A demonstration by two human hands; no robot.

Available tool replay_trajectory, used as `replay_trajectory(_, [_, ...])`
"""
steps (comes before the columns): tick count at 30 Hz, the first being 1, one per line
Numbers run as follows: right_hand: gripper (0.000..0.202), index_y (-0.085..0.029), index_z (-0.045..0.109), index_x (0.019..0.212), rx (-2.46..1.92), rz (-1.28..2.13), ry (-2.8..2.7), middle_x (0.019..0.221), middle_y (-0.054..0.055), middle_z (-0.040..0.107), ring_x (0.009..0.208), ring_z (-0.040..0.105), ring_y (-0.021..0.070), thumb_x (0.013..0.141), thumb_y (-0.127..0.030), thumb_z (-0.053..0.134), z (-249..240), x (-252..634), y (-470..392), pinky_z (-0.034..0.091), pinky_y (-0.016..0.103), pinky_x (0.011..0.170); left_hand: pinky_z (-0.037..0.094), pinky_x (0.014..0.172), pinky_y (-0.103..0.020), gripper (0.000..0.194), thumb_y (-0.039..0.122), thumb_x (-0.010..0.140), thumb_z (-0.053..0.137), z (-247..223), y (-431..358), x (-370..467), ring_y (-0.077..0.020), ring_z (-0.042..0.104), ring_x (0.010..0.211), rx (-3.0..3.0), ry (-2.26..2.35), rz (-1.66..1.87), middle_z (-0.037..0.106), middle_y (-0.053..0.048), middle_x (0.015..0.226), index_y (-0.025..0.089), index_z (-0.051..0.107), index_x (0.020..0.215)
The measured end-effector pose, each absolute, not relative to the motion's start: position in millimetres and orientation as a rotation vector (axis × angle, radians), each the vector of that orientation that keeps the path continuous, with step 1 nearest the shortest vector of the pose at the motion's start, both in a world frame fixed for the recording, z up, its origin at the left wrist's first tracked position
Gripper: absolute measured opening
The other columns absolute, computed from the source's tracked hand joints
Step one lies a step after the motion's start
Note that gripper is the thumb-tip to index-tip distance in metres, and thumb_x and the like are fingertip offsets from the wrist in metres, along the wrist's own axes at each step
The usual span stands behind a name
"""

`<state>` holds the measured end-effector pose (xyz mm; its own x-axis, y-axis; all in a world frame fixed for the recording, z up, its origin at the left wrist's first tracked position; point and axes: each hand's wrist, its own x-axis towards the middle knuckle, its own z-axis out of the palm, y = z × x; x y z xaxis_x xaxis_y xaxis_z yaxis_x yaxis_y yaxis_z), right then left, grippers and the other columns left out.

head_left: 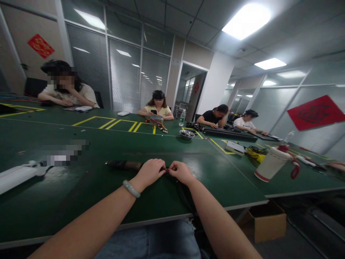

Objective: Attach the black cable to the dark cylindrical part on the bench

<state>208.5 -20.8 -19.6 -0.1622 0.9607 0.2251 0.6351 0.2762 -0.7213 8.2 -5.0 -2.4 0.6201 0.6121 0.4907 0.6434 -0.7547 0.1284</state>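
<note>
Close together over the green table (81,201), my left hand (152,172) and my right hand (182,173) meet at their fingertips. Both are closed in a pinch, and a small dark piece shows between them, too small to name. Left of my left hand lies a dark pen-shaped tool (125,165) that looks like an electric screwdriver, its narrow tip pointing left. My left hand covers its rear end. A black cable (185,196) runs from below my right hand to the table's front edge. A pale bracelet circles my left wrist.
A white device arm (21,176) lies at left. A metal bowl (187,134) and a water bottle (182,118) stand ahead. At right are a white box (235,148) and a white cup (272,163). Several people sit across the table. A cardboard box (269,221) is below.
</note>
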Motion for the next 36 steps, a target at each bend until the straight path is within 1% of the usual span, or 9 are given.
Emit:
replay_trajectory(7, [0.008,-0.017,0.065,0.079,-1.469,0.618,-1.904,0.066,-0.003,0.062,0.056,0.054,0.0085,0.076,-0.024,0.065,-24.3,208.3,-17.8,0.037,0.017,0.049,0.04,0.076,-0.032,0.006,0.026,0.085,0.061,-2.7,-4.4,9.8,-0.0195,0.057,0.084,-2.773,-1.107,-0.767,0.063,-0.003,0.087,0.02,0.06,0.085])
replay_trajectory(13, [0.009,-0.017,0.065,0.082,-1.491,0.633,-1.878,0.067,-0.002,0.065,0.056,0.056,0.0086,0.078,-0.025,0.064,-22.7,207.7,-18.7,0.039,0.017,0.05,0.041,0.078,-0.033,0.006,0.024,0.084,0.061,-4.2,-4.1,8.0,-0.0194,0.057,0.086,-2.789,-1.099,-0.789,0.063,-0.001,0.09,0.022,0.06,0.089])
replay_trajectory(18, [0.008,-0.017,0.065,0.082,-1.481,0.634,-1.881,0.065,-0.002,0.065,0.055,0.056,0.0088,0.078,-0.024,0.064,-22.1,207.8,-18.9,0.038,0.017,0.049,0.041,0.079,-0.032,0.009,0.021,0.084,0.06,-3.2,-5.8,6.6,-0.0185,0.058,0.088,-2.805,-1.1,-0.827,0.063,-0.001,0.093,0.022,0.059,0.093])
replay_trajectory(22, [0.01,-0.016,0.065,0.083,-1.485,0.649,-1.868,0.066,-0.001,0.066,0.056,0.056,0.0089,0.08,-0.025,0.063,-20.8,207.8,-19.6,0.039,0.017,0.049,0.041,0.079,-0.032,0.009,0.02,0.083,0.06,-3.5,-5.4,5.1,-0.0179,0.057,0.088,-2.805,-1.094,-0.861,0.063,0.0,0.093,0.022,0.059,0.091])
replay_trajectory(29, [0.009,-0.016,0.066,0.083,-1.502,0.66,-1.874,0.066,-0.001,0.066,0.057,0.058,0.0094,0.08,-0.025,0.064,-16.5,207.0,-21.5,0.04,0.017,0.05,0.04,0.077,-0.032,0.004,0.022,0.084,0.06,-2.1,-6.0,4.8,-0.0179,0.057,0.086,-2.807,-1.103,-0.842,0.063,-0.001,0.091,0.021,0.061,0.088])
replay_trajectory(36, [0.009,-0.017,0.065,0.08,-1.478,0.65,-1.875,0.066,-0.001,0.065,0.058,0.057,0.0093,0.077,-0.025,0.065,-22.7,207.9,-18.3,0.039,0.017,0.05,0.039,0.077,-0.032,0.004,0.025,0.086,0.06,-2.3,-4.2,5.0,-0.0178,0.057,0.084,-2.808,-1.089,-0.817,0.063,-0.001,0.089,0.022,0.061,0.088])
